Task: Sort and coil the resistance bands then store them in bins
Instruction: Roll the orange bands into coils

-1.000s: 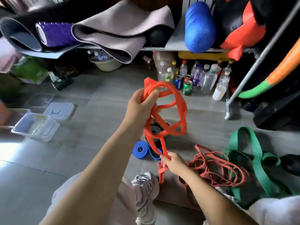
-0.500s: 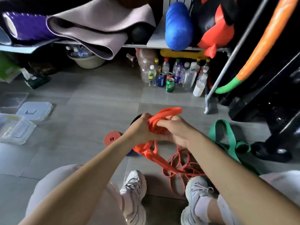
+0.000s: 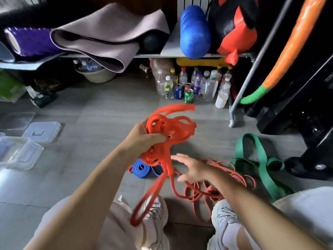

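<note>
My left hand (image 3: 144, 139) grips a loosely bunched orange resistance band (image 3: 169, 127) above the floor; a long loop of it hangs down and blurs toward my left shoe. My right hand (image 3: 192, 168) is below and to the right, fingers spread, holding nothing, just beside the hanging strands. A coiled blue band (image 3: 142, 168) lies on the floor under the orange one. Thin red bands (image 3: 212, 188) lie tangled on the floor by my right hand. A wide green band (image 3: 259, 159) sprawls further right. Clear plastic bins (image 3: 19, 154) stand at the far left.
A low shelf carries a folded grey mat (image 3: 100, 38), a purple roller (image 3: 30, 40) and a blue roller (image 3: 194, 31). Bottles and cans (image 3: 191, 85) stand under it. A metal rack leg (image 3: 232, 114) and dark equipment crowd the right. My shoes (image 3: 225, 222) are at the bottom.
My right hand has let go of the orange band and dropped lower with fingers spread. My left hand still holds the bunch, whose loose loop now swings down.
</note>
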### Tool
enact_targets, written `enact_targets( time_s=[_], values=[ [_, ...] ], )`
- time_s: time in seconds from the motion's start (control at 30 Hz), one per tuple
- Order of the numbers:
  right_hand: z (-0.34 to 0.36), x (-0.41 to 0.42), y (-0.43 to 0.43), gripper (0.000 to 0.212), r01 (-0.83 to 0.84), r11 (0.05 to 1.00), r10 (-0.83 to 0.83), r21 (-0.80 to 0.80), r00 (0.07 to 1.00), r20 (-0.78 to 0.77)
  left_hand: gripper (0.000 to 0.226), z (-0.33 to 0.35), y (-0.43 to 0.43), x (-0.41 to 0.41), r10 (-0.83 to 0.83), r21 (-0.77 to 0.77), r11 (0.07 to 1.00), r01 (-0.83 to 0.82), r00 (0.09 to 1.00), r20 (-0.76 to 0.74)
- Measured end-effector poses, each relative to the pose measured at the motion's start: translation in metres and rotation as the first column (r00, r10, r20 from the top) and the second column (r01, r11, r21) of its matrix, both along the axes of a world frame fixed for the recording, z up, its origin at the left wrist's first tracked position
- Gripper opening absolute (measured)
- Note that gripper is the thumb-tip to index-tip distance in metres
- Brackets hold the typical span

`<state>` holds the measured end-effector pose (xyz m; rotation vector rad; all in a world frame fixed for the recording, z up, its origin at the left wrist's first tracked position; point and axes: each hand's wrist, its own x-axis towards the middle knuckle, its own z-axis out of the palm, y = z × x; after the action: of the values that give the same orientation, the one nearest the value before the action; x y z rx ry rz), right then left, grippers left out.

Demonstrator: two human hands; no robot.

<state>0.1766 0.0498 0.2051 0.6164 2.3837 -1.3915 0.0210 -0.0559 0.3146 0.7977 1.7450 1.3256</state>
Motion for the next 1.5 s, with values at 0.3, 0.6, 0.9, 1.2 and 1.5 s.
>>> enact_targets(
  time_s=[0.3,0.6,0.9,1.2,1.5],
  values=[
    [0.018,-0.009,0.019,0.029,0.353,0.872,-0.424,-0.339,0.89,-0.166,0.04,-0.026,-0.002,-0.02,-0.055,-0.301,0.953,-0.042,0.95,-0.306],
    [0.03,0.013,0.035,0.026,0.552,0.704,-0.69,-0.446,0.68,-0.248,0.04,-0.066,0.015,0.01,-0.383,-0.513,0.853,0.097,0.783,-0.49],
    [0.03,0.025,0.028,0.032,0.34,0.925,-0.375,-0.172,0.892,-0.252,0.044,-0.065,0.03,0.022,-0.484,-0.621,0.766,0.168,0.786,-0.384],
    [0.032,0.056,0.069,0.023,0.562,0.683,-0.615,0.467,0.787,-0.048,0.037,-0.062,0.012,0.019,-0.535,-0.647,0.731,0.218,0.772,-0.344],
    [0.067,0.039,0.06,0.065,0.04,0.882,-0.115,0.47,0.985,0.131,0.053,-0.038,0.015,0.042,-0.493,-0.455,0.837,0.303,0.779,-0.388]
  ],
)
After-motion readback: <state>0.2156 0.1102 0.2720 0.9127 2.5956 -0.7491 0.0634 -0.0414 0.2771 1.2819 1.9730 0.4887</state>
